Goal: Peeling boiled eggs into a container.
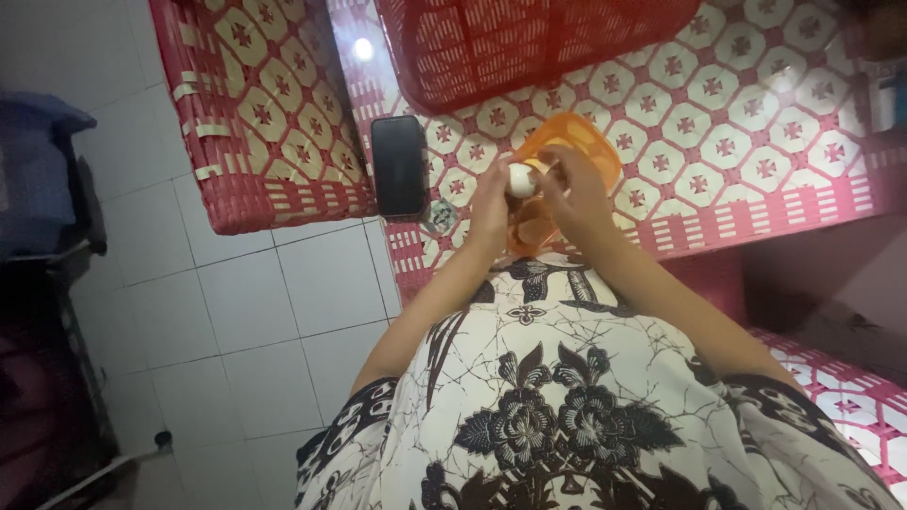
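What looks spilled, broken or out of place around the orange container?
Nothing stands out. Both hands, left hand and right hand, hold a small white object over the orange container, which sits flat on the patterned table. The black phone lies flat beside it.

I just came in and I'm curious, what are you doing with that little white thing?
A person in a black-and-white flowered garment holds a small white rounded object, perhaps an egg, between both hands. The left hand and the right hand work on it over an orange plastic bowl, which sits on a table with a red-and-cream patterned cloth. A dark phone lies to the left, and a red plastic basket stands behind the bowl.
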